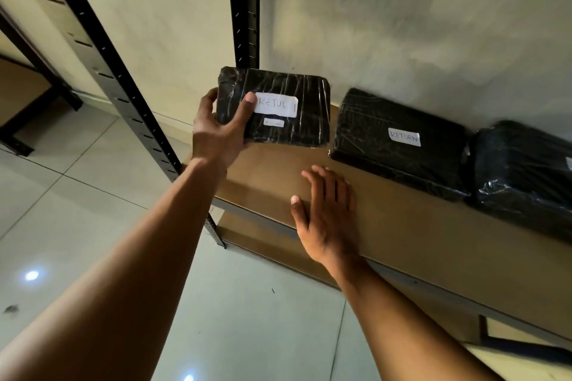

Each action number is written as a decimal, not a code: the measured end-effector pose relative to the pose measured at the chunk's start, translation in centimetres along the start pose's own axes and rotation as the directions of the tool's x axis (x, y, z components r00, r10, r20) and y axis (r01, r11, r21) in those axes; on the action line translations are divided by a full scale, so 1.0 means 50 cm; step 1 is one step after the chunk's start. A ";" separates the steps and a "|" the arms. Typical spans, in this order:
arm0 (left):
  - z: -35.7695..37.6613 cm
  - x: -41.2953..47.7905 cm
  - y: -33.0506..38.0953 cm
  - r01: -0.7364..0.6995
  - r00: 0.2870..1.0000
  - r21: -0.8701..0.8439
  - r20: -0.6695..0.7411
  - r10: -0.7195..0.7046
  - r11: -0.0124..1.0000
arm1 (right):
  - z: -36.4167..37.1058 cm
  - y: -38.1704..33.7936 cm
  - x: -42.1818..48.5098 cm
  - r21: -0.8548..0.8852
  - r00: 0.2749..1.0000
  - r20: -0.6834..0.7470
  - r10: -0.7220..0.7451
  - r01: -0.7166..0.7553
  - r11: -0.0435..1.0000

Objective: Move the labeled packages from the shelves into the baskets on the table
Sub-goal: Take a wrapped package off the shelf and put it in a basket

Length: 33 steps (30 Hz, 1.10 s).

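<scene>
My left hand (221, 130) grips the left end of a black plastic-wrapped package (288, 91), thumb lying over the start of its white handwritten label. The package is lifted and tilted above the left end of the brown shelf board (411, 226). My right hand (328, 213) hovers flat and open over the shelf's front part, fingers straight, holding nothing. A second black package (399, 145) labeled RETURN lies on the shelf against the wall. A third black wrapped package (526, 176) lies to its right, partly cut off by the frame edge. No baskets or table are in view.
Black slotted metal uprights (102, 56) frame the shelf at its left end. A lower shelf board (247, 226) shows beneath. A pale wall stands behind, and a tiled floor (77, 195) lies to the left. Another rack's foot (18, 120) stands at far left.
</scene>
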State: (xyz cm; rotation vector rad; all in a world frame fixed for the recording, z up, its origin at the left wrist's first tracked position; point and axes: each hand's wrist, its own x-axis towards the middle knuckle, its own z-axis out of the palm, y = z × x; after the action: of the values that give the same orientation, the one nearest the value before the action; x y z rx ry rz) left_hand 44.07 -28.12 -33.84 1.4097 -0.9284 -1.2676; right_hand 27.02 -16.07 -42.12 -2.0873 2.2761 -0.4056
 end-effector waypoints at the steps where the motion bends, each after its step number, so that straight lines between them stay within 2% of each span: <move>1: -0.007 -0.023 0.006 -0.025 1.000 0.020 0.011 0.025 0.999 | -0.002 0.003 0.001 0.026 1.000 0.008 -0.004 0.003 1.000; 4: -0.030 -0.102 0.034 -0.038 0.997 -0.002 0.065 0.038 0.999 | -0.013 0.013 0.002 0.174 0.999 0.049 0.001 -0.009 0.985; 6: -0.046 -0.149 0.046 -0.037 0.995 -0.018 0.088 0.038 0.999 | -0.024 0.024 0.005 0.321 0.990 0.139 0.023 -0.067 0.945; 10: -0.068 -0.232 0.066 -0.045 0.994 -0.021 0.100 0.047 0.999 | -0.108 0.020 -0.024 0.622 0.959 0.245 0.140 -0.266 0.736; 12: -0.076 -0.266 0.073 -0.040 0.991 -0.048 0.123 0.046 0.998 | -0.172 0.003 -0.055 0.745 0.932 0.300 0.202 -0.361 0.561; 15: -0.086 -0.319 0.078 -0.037 0.987 -0.021 0.159 0.039 0.999 | -0.261 -0.029 -0.103 0.859 0.848 0.461 0.263 -0.500 0.107; 16: -0.089 -0.335 0.080 -0.036 0.985 -0.018 0.168 0.038 0.999 | -0.286 -0.034 -0.115 0.855 0.829 0.495 0.261 -0.518 0.023; 18: -0.094 -0.370 0.089 -0.032 0.979 -0.016 0.199 0.035 0.999 | -0.334 -0.047 -0.140 0.847 0.813 0.521 0.261 -0.529 -0.042; 20: -0.097 -0.410 0.107 -0.030 0.976 -0.014 0.217 0.033 0.999 | -0.377 -0.063 -0.166 0.851 0.822 0.501 0.270 -0.525 0.018; 23: -0.103 -0.469 0.140 -0.013 0.973 -0.010 0.230 0.015 1.000 | -0.426 -0.075 -0.208 0.852 0.885 0.363 0.290 -0.442 0.282; 25: -0.113 -0.502 0.168 0.023 0.961 0.002 0.275 -0.022 1.000 | -0.468 -0.086 -0.238 0.866 0.908 0.291 0.302 -0.384 0.319; 28: -0.129 -0.541 0.215 0.032 0.941 0.038 0.336 -0.043 0.999 | -0.530 -0.099 -0.275 0.885 0.921 0.252 0.298 -0.344 0.314; 33: -0.143 -0.598 0.324 -0.056 0.904 0.074 0.427 0.019 0.996 | -0.656 -0.121 -0.315 0.878 0.936 0.226 0.268 -0.315 0.361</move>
State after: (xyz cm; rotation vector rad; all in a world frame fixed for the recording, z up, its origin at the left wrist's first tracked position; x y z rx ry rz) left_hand 47.42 -1.79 -11.46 1.1880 -1.3103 -1.5574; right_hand 28.18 4.63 -11.63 -1.0549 1.6390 -1.2151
